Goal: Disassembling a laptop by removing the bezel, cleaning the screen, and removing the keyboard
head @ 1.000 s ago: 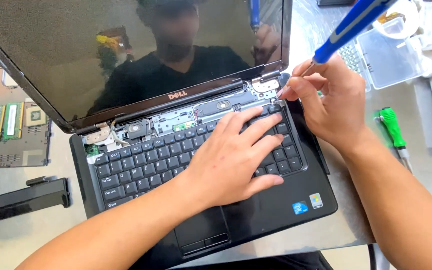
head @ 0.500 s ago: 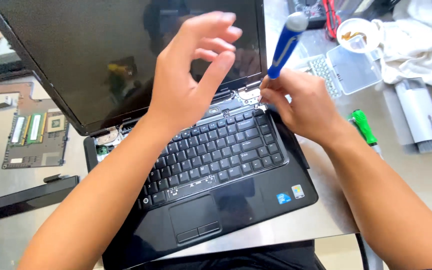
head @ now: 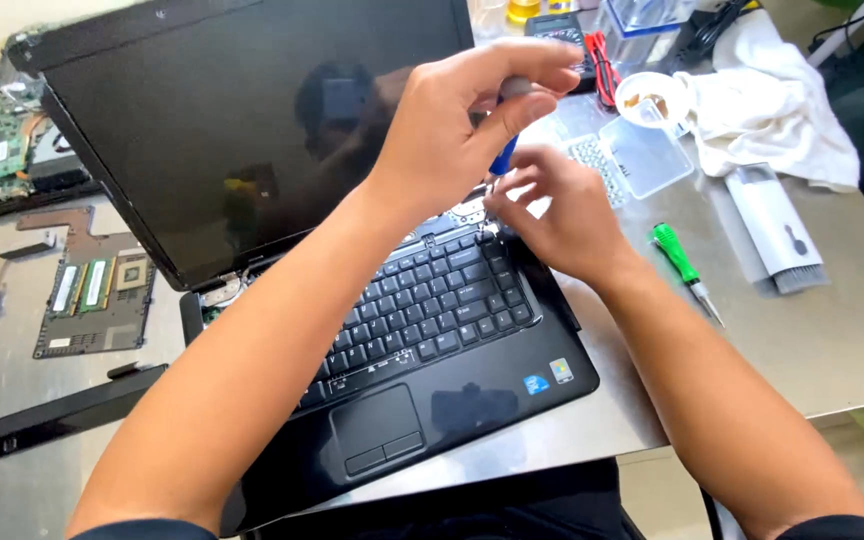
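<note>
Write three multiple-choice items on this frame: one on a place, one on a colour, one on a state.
1. Where does the green screwdriver lie?
A. on the keyboard
B. on the table right of the laptop
C. in the clear box

2. What colour is the handle of the screwdriver that the hands hold?
A. blue
B. red
C. yellow

3. How is the laptop?
A. shut
B. open, screen lit
C. open, screen dark

Key: 1 B, it rests on the table beside the right hand. 2 A, blue shows below the left hand, which grips its top. 3 C, the lid stands up and the screen only reflects.
</note>
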